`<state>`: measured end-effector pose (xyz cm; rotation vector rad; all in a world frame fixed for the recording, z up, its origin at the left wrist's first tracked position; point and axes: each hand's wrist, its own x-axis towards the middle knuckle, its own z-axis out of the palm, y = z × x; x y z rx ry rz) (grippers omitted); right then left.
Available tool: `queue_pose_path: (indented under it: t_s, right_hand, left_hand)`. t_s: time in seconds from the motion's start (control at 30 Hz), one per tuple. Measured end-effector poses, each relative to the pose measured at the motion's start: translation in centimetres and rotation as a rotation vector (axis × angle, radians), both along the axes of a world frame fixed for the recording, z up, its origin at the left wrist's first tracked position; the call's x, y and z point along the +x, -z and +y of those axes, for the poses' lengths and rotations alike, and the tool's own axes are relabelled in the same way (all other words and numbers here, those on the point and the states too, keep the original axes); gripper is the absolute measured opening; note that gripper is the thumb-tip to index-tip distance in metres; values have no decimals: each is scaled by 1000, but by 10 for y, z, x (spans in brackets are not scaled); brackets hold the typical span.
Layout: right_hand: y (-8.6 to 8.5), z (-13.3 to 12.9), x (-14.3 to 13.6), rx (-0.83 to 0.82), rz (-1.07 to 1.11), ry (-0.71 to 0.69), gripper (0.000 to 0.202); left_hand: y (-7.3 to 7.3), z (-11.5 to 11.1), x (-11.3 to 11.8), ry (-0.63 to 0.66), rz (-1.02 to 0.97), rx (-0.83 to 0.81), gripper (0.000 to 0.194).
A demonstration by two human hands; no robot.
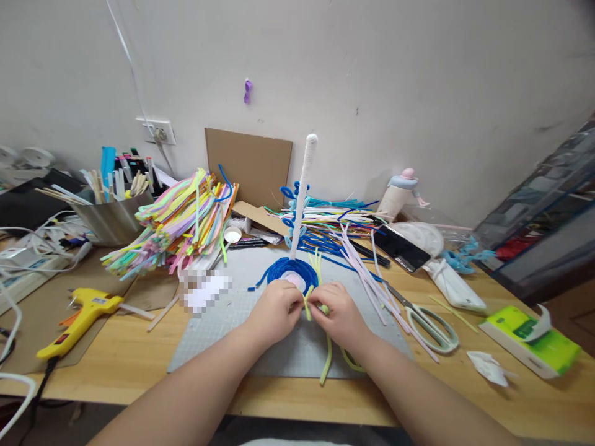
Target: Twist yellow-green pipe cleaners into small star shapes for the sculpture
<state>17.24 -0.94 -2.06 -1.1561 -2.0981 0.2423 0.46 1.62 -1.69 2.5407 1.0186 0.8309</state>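
Pipe cleaner (307, 305), pale yellow-green, sits over the middle of the cutting mat (218, 353), pinched between the fingertips of the left hand (276, 311) and the right hand (339, 314), which block the near edge of a blue coil (277, 271) on the mat. From the coil a white rod (302, 192) rises, partly hiding blue loops (287, 192) behind the mat. Left of the mat lies a glue gun (88, 310); behind its left corner, a multicoloured bundle (186, 220); right of it, scissors (434, 334), a phone (402, 246) and a tissue pack (530, 341)
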Motion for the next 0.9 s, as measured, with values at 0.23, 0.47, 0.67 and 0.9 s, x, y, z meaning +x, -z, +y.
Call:
queue_pose_path:
  t_s: [0.23, 0.47, 0.67, 0.9]
  right_hand:
    - [1, 3, -1, -1, 124, 122, 8]
    - [0, 4, 4, -2, 224, 245, 6]
    - [4, 5, 3, -93, 393, 187, 6]
    - [2, 14, 3, -471, 914, 59, 24]
  left_hand:
    - [0, 5, 0, -162, -156, -128, 13]
    - [7, 9, 8, -174, -563, -605, 27]
    - [4, 10, 9, -160, -791, -864, 23]
    - [3, 11, 6, -180, -756, -837, 21]
